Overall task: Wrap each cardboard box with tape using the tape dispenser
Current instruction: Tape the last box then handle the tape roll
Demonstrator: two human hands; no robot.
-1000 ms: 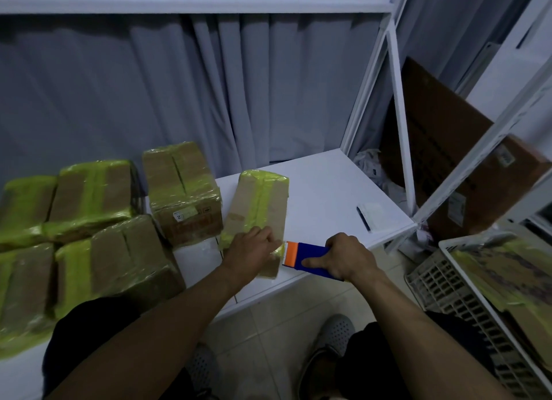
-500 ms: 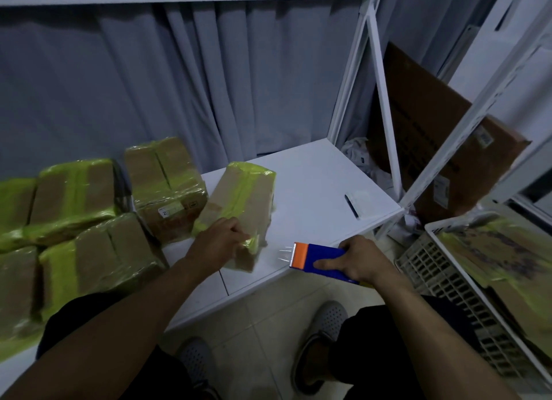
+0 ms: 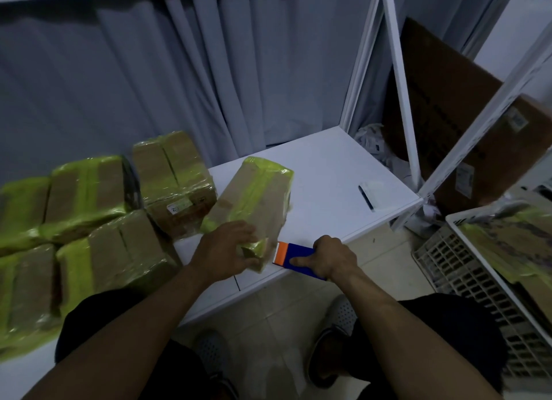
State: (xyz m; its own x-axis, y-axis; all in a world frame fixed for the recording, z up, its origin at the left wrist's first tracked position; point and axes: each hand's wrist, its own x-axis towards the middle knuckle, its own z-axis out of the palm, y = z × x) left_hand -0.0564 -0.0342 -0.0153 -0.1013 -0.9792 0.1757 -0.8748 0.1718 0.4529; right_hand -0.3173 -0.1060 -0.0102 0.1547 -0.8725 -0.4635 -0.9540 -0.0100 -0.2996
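The cardboard box (image 3: 254, 196), banded in yellow-green tape, lies askew on the white desk (image 3: 322, 172) near its front edge. The left hand (image 3: 227, 247) grips its near end, fingers curled over the top. The right hand (image 3: 334, 257) clasps the blue tape dispenser (image 3: 294, 257), index finger stretched along its side. Half a second ago the dispenser's orange head stood clear of the box; now it meets the near corner. Wrapped boxes (image 3: 86, 190) sit to the left.
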